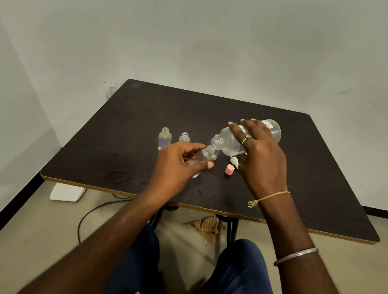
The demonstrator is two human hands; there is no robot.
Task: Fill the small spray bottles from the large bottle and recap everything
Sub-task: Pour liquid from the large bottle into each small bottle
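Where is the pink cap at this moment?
In the head view, the pink cap sits on the dark table between the left hand and the right hand, close beside a white spray nozzle.

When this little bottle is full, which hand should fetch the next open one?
Probably the left. The left hand, holding the small bottle, sits just in front of an open standing bottle. The right hand grips the tilted large bottle, farther away.

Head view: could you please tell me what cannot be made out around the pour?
Head view only:
- Any stream between large bottle and small bottle: too clear and small to see.
- Hidden by left hand: small bottle's fill level.
- Partly covered by right hand: white spray cap.
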